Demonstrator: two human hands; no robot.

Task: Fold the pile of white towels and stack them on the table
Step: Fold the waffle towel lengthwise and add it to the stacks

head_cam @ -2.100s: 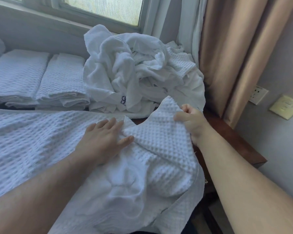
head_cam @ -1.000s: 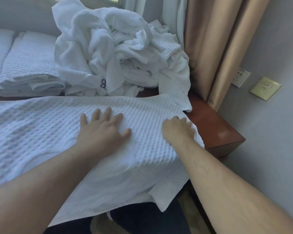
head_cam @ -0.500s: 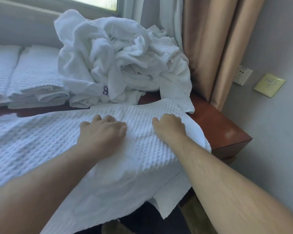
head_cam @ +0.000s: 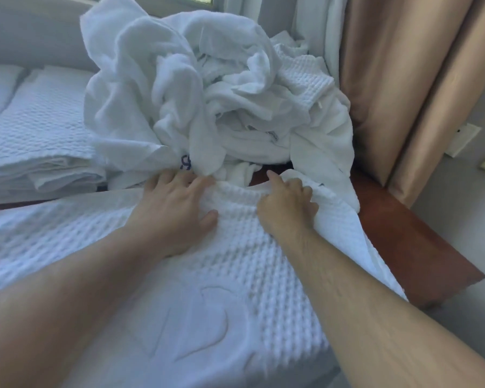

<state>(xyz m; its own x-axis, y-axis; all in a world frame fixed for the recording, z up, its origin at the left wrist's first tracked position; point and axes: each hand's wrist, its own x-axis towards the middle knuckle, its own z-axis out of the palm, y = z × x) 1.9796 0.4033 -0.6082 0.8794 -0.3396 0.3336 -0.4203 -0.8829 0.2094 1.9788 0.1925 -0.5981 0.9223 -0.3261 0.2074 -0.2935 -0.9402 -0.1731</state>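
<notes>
White waffle-weave towel (head_cam: 235, 264) lies spread flat across the near part of the dark reddish-brown wooden table (head_cam: 403, 242), its long axis running from nine o'clock to three o'clock, with its right end draped off toward four o'clock. Its far edge sits just beside the tangled heap of unfolded white terry and waffle towels (head_cam: 207, 93) at twelve o'clock. The left hand (head_cam: 174, 211) rests palm-down on the cloth near that far edge, fingers fairly straight and spread, pressing rather than clutching. The right hand (head_cam: 287, 205) has its fingers curled over the far edge at one o'clock, apparently bunching a ridge of fabric, though the fingertips are hidden. To do this step well, I would keep the left palm anchoring while the right draws the edge taut, so corners meet squarely and no crease gets trapped; the heap must not be dragged along. Neatly folded white waffle towels (head_cam: 39, 135) are stacked at ten o'clock.
</notes>
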